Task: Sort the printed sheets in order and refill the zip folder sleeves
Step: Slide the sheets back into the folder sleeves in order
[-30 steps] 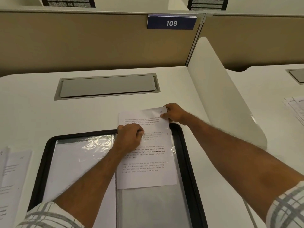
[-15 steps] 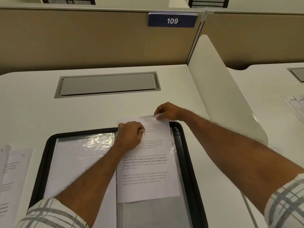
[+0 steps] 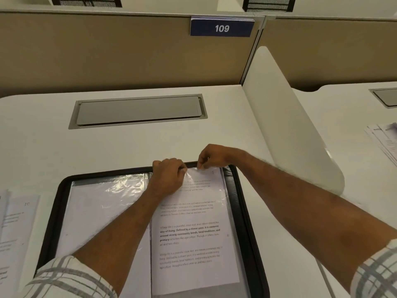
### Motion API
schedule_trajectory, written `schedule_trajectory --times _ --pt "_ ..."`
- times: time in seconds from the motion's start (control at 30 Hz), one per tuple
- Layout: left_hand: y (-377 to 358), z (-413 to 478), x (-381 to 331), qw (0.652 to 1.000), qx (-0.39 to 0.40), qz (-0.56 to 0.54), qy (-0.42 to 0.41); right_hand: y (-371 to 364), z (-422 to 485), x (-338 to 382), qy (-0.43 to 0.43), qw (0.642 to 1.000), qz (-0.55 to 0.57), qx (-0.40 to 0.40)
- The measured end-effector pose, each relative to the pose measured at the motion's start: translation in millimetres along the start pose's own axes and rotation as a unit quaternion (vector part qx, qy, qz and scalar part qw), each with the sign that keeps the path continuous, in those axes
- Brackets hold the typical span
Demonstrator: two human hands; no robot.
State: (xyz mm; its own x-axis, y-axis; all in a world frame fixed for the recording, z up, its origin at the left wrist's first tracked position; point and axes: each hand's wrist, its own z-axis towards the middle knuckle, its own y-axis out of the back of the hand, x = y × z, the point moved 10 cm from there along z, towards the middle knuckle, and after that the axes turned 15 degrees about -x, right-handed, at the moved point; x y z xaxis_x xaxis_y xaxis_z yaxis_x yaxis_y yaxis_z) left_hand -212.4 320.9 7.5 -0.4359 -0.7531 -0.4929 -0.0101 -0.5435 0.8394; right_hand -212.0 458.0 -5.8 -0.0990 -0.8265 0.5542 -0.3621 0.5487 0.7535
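Note:
An open black zip folder [image 3: 247,211] lies on the white desk with clear plastic sleeves inside. A printed sheet [image 3: 193,237] with paragraphs of text lies in the right-hand sleeve, its top edge near the folder's far rim. My left hand [image 3: 168,178] holds the sleeve's top opening at the sheet's upper left. My right hand [image 3: 211,157] pinches the sheet's top edge with its fingertips. The left-hand sleeve [image 3: 103,209] holds a pale sheet under crinkled plastic.
A stack of printed sheets [image 3: 15,229] lies at the left of the folder. More papers [image 3: 384,138] lie on the neighbouring desk beyond a white divider [image 3: 285,130]. A grey cable hatch [image 3: 139,110] is set into the desk behind the folder.
The printed sheet has slid toward me, deeper into the right-hand sleeve. Both hands have followed it, coming closer together at the sleeve's top edge.

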Motion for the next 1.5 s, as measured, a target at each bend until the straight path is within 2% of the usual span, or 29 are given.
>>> schedule_trajectory --times 0.23,0.4,0.6,0.93,1.07,1.2,1.3,1.5 --pt "1 -2 -1 1.0 -0.007 0.005 0.004 -4 -12 -6 -0.044 0.999 0.003 0.013" --pt "8 -4 -1 0.999 -0.036 0.011 0.004 8 -23 -11 -0.071 0.986 0.136 -0.063" --pt "18 -17 -3 0.998 -0.062 -0.008 -0.013 16 -49 -42 -0.16 0.924 0.307 -0.162" --pt "37 -85 3 0.995 -0.085 -0.054 -0.004 0 -104 -54 -0.196 0.819 0.474 -0.258" --pt "37 -113 0 0.991 -0.066 -0.117 -0.01 -15 -128 -47 -0.193 0.812 0.485 -0.261" --pt "39 -129 -6 0.984 -0.047 -0.171 0.018 -38 -152 -40 -0.197 0.848 0.437 -0.226" --pt "40 -138 -9 0.975 -0.037 -0.211 0.057 -53 -168 -38 -0.204 0.857 0.423 -0.213" --pt "27 -157 -20 0.925 0.028 -0.33 0.185 -73 -193 -17 -0.197 0.83 0.473 -0.22"
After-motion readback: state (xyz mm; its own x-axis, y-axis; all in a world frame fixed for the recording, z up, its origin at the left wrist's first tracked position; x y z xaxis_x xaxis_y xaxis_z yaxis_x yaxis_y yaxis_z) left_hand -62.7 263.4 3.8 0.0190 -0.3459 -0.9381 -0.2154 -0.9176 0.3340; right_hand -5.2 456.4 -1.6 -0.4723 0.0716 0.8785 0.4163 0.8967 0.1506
